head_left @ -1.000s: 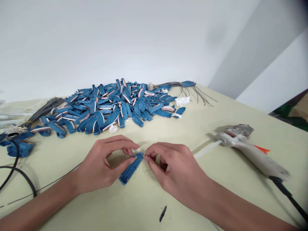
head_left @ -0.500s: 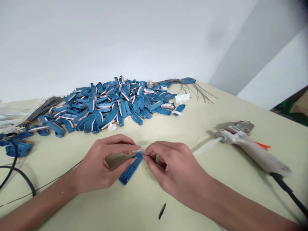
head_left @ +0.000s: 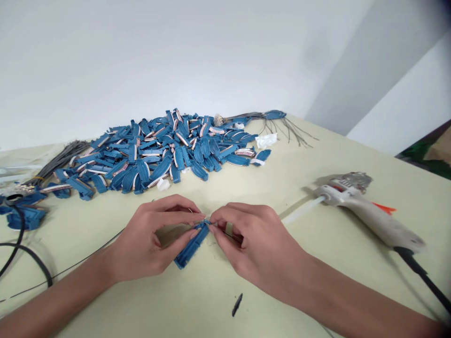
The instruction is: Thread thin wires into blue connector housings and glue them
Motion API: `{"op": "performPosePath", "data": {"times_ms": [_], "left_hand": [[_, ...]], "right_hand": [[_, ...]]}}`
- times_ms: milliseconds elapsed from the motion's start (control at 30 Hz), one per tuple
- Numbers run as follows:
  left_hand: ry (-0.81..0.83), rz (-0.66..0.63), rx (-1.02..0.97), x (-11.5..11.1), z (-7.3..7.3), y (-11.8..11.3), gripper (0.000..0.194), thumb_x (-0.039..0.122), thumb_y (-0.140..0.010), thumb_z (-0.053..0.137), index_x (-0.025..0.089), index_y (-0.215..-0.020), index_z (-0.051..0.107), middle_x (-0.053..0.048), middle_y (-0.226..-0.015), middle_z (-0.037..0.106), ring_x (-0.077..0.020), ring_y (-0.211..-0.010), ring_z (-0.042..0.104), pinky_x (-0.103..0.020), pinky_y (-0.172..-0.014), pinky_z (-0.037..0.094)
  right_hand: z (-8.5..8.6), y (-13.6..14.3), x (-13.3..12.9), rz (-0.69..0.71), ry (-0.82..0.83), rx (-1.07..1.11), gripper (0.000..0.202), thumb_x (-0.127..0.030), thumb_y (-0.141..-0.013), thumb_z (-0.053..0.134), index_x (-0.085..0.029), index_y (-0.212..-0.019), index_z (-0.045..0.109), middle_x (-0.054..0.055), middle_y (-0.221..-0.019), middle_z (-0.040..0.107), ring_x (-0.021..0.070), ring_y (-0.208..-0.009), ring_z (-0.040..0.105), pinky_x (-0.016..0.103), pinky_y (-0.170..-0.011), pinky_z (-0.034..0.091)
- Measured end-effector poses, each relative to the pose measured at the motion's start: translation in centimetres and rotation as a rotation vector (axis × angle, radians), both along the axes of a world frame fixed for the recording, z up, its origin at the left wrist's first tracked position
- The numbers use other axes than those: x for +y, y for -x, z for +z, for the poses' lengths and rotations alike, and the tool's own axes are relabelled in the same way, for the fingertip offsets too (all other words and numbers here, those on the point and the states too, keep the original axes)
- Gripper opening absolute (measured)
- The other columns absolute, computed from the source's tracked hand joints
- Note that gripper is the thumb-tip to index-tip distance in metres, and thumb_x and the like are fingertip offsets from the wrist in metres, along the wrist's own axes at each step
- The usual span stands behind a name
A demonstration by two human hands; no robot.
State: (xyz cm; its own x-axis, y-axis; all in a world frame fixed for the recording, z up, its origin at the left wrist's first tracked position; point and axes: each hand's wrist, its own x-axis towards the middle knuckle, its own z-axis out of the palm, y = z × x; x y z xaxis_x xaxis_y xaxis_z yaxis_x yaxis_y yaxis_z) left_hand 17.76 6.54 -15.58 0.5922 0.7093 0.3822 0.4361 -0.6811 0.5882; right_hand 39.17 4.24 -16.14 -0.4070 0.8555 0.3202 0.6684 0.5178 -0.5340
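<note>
In the head view a long blue plastic casing (head_left: 192, 248) rests tilted on the table between my hands. My left hand (head_left: 160, 234) pinches the casing's upper end between thumb and fingertips. Close beside it, my right hand (head_left: 250, 234) is closed on a thin dark wire (head_left: 230, 235) at that same end. The exact spot where wire meets casing is mostly covered by my fingertips. Another stretch of thin dark wire (head_left: 88, 256) runs from behind my left hand toward the left edge.
A big pile of blue casings (head_left: 158, 155) lies at the back. A glue gun (head_left: 366, 211) with a white stick lies on the right. Bundled grey wires (head_left: 63, 157) and a black cable (head_left: 24, 225) are on the left. A small black piece (head_left: 237, 305) lies in front.
My right fingertips have moved slightly left and up, closer to the casing's end and my left fingertips. The view has shifted a little; the casing stays in place.
</note>
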Motion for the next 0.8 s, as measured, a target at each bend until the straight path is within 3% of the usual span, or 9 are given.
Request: {"op": "performPosePath", "data": {"times_ms": [567, 800], "left_hand": [[-0.028, 0.001, 0.052, -0.33, -0.25, -0.02, 0.028, 0.02, -0.093, 0.057, 0.027, -0.114, 0.074, -0.007, -0.112, 0.069, -0.0154, -0.09, 0.07, -0.023, -0.073, 0.061], [-0.039, -0.009, 0.079, -0.33, -0.05, -0.12, 0.021, 0.019, -0.093, 0.056, 0.023, -0.101, 0.075, -0.007, -0.109, 0.07, -0.0151, -0.088, 0.071, -0.023, -0.076, 0.061]], "right_hand": [[-0.05, -0.03, 0.03, 0.015, -0.029, 0.0, 0.019, -0.012, -0.089, 0.054, -0.014, -0.078, 0.069, 0.0, -0.067, 0.059, 0.0098, -0.053, 0.052, 0.024, -0.052, 0.039], [-0.15, -0.03, -0.02, 0.012, -0.002, -0.011, 0.02, -0.012, -0.09, 0.054, -0.014, -0.08, 0.071, 0.001, -0.069, 0.06, 0.0106, -0.055, 0.053, 0.025, -0.054, 0.04]]}}
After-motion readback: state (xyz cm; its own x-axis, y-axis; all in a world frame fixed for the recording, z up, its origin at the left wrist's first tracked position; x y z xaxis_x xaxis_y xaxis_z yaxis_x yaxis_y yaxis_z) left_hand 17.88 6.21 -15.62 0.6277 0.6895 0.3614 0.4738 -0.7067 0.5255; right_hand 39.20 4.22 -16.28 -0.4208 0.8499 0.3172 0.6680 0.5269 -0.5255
